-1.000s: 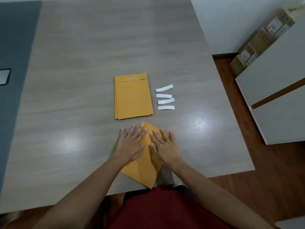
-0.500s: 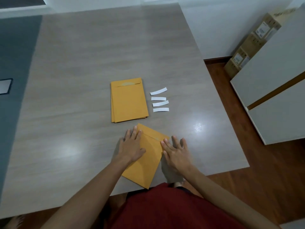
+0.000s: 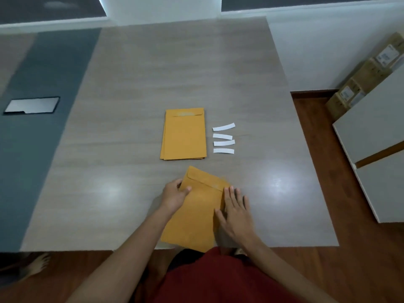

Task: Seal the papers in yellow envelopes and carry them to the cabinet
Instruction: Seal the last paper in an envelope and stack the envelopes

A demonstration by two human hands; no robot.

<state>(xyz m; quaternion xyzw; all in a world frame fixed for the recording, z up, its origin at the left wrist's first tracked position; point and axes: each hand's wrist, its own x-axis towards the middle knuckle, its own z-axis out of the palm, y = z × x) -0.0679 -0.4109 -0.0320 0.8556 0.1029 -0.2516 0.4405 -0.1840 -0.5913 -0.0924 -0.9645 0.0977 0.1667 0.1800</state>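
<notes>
Left hand (image 3: 175, 194) pinches the tilted yellow envelope's (image 3: 196, 215) left edge, right hand (image 3: 237, 213) lies flat and open on it; carton (image 3: 360, 84) labels are unreadable.

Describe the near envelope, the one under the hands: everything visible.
The near envelope is yellow-orange, matte paper by the look, lying flat on the table and rotated, its flap end pointing away and left. The flap is folded down with a pale strip along its edge. Its near corner overhangs the table edge. The left hand grips its left edge near the top; the right hand lies flat on its right edge.
</notes>
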